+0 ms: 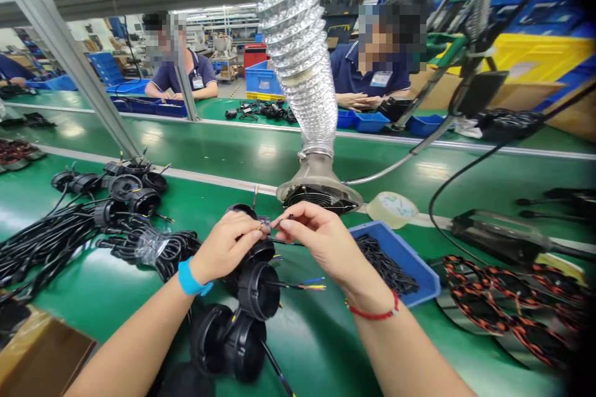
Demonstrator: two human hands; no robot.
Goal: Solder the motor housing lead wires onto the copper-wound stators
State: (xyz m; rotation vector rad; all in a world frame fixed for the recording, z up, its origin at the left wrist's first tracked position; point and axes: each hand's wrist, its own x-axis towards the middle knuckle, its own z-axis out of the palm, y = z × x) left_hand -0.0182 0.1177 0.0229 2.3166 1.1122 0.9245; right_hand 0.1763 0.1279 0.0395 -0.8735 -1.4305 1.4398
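My left hand [230, 243], a blue band at its wrist, is closed with thumb and fingers together above a black round housing [261, 250]. What it grips is mostly hidden behind the fingers. Close to its fingertips, my right hand [319, 236] pinches a small black piece [291, 217] between thumb and forefinger. Below the hands stand more black cup-shaped housings [258, 291], with coloured wires [310, 286] sticking out to the right. A blue bin [431, 285] of short black strips [386, 263] sits beside my right forearm.
A silver extraction duct [310, 87] hangs down to a hood [321, 183] just beyond my hands. Bundled black cables [158, 245] lie left; copper-wound rings [503, 298] lie right. A cardboard box [46, 353] is front left. Two co-workers [372, 74] sit across the green bench [223, 142].
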